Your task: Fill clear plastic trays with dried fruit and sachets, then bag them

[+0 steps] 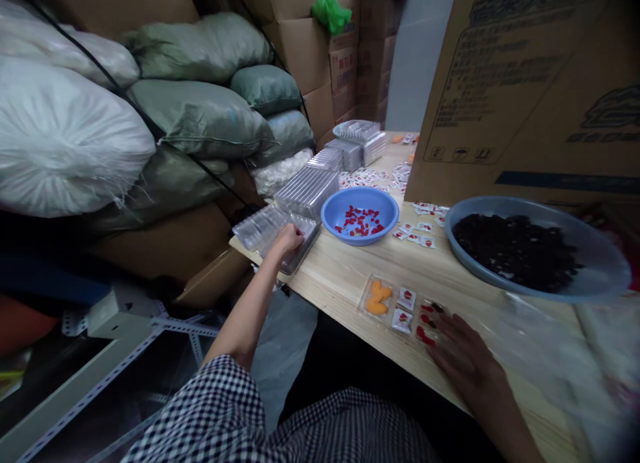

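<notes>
My left hand reaches to the clear plastic trays at the table's left edge. Its fingers are curled closed on a tray; the fingertips are partly hidden. Closer to me lies a filled clear tray with sections. It holds orange pieces on the left, two white printed sachets in the middle, and red pieces with dark ones on the right. Over the right end of this tray my right hand rests flat, fingers stretched out, holding nothing.
A blue basin with red pieces stands past the trays. At right is a larger basin of dark pieces, before a big cardboard box. Stacked trays and scattered sachets lie farther back. Filled sacks are piled left.
</notes>
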Motion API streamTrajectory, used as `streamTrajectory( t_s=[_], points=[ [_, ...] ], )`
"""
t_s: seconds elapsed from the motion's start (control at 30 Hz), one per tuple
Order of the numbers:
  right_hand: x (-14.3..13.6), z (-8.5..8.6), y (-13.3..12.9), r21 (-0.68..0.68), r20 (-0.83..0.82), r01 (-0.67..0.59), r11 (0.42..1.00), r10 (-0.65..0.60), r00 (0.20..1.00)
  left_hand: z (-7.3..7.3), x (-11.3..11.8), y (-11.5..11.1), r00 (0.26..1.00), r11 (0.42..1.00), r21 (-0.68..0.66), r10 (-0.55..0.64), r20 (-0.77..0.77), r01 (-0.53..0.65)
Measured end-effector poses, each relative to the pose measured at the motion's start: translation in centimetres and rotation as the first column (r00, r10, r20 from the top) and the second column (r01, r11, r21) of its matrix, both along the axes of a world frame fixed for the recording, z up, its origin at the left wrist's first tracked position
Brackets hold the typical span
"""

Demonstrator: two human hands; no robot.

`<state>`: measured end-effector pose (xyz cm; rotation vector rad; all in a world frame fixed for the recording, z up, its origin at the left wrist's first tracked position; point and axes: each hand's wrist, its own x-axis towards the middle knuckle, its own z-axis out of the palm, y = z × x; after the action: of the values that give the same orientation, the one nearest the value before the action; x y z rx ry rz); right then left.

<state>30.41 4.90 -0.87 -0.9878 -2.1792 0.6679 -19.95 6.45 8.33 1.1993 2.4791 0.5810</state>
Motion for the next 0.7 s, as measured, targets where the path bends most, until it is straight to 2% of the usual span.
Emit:
streamTrajectory(
  t_s=[0.17,0.33,0.5,0.7],
  points=[
    [-0.2,-0.1,0.0,-0.025,-0.033,-0.011,1.000,0.010,0.999,0.0,-0.3,0.1,0.992,1.000,0.016,-0.022,0.128,0.020],
    [-0.3,0.7,-0.2,-0.071,-0.045,-0.027,0.997,0.024,0.999,0.2,-0.1,-1.9,0.969,0.999,0.040,-0.037,0.242,0.028],
    [-0.3,1.8,-0.8,-0.085,-0.067,-0.001,0.996,-0.005,0.998,-0.1,-0.4,-4.0,0.959,0.998,0.058,-0.032,0.280,0.017],
    [-1.0,2.6,-1.2,-0.072,-0.099,-0.039,0.997,0.032,0.995,-0.8,-0.7,-4.4,0.950,0.997,0.071,-0.015,0.311,-0.008]
  ],
)
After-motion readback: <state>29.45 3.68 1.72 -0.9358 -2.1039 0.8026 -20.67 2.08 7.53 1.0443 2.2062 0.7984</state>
